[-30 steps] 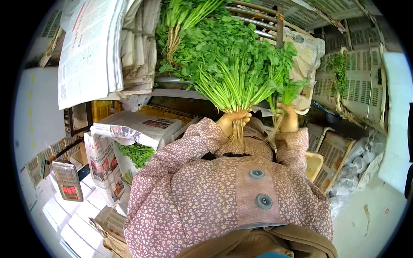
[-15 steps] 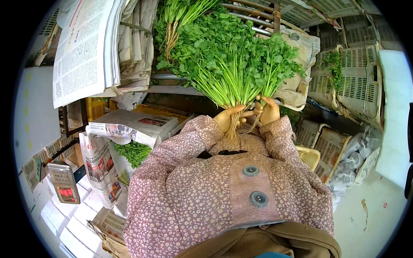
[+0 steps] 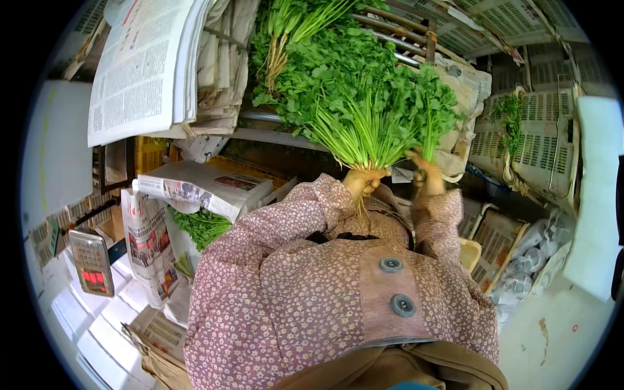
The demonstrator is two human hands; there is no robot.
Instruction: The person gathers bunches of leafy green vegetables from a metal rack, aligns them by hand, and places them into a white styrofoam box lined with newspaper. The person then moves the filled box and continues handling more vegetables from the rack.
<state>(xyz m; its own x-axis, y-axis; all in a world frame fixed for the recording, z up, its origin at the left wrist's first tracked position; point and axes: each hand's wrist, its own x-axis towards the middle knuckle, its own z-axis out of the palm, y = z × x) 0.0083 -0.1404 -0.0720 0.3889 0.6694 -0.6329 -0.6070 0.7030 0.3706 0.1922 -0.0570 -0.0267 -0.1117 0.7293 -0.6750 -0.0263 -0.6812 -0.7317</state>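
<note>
My left hand (image 3: 364,181) grips the pale stems of a big bunch of leafy green herbs (image 3: 354,97), held upright in front of my chest. My right hand (image 3: 426,177) is just to its right, closed on a smaller sprig of the same greens (image 3: 434,107) that stands beside the big bunch. Both forearms are in pink flowered sleeves. More green herbs (image 3: 286,26) lie on a rack behind the bunch.
Stacked newspapers (image 3: 146,62) sit at the upper left. A newspaper-wrapped bundle of greens (image 3: 201,224) stands at the left, beside a scale with a red display (image 3: 91,263). White plastic crates (image 3: 533,130) are at the right, one holding a few greens (image 3: 508,110).
My right hand came in against the big bunch half a second ago and has since moved a little to the right, holding a sprig. The left hand has kept its grip.
</note>
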